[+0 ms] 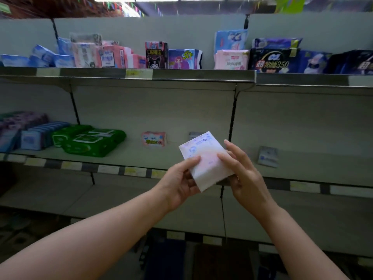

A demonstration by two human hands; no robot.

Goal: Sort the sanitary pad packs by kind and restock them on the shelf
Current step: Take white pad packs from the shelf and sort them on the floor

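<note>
A pale pink-white pad pack (203,156) is held tilted in front of the middle shelf (131,156). My left hand (179,182) grips its lower left edge, thumb on top. My right hand (245,174) holds its right side, thumb on the face and fingers behind. On the middle shelf stand a small pink pack (154,139), a grey pack (194,135) partly hidden behind the held pack, and a grey-blue pack (268,157) to the right. The top shelf (181,74) carries several pad packs in blue, pink, black and purple.
Green wipe packs (90,141) and blue and purple packs (36,134) fill the left of the middle shelf. A lower shelf (121,201) lies beneath my hands. Dark boxes (167,257) sit at floor level.
</note>
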